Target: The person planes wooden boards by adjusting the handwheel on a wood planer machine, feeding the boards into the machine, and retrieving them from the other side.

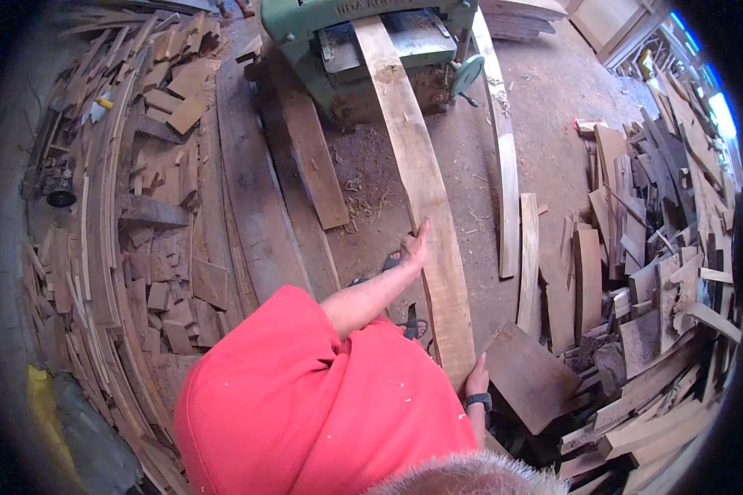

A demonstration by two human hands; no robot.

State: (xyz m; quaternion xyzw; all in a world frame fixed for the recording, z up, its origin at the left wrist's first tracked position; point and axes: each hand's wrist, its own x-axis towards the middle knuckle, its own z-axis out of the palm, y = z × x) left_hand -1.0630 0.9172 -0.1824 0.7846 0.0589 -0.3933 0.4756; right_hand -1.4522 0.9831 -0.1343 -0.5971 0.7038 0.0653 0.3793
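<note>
Plank (425,177) stretches from the green machine (338,92) at top centre to the lower centre of the frame. The left hand (418,249) grasps its left edge; the right hand (476,380) grips the right edge near the lower end, some fingers hidden. Good handling would mean supporting it level, keeping it straight, fingers well back from the machine.
</note>
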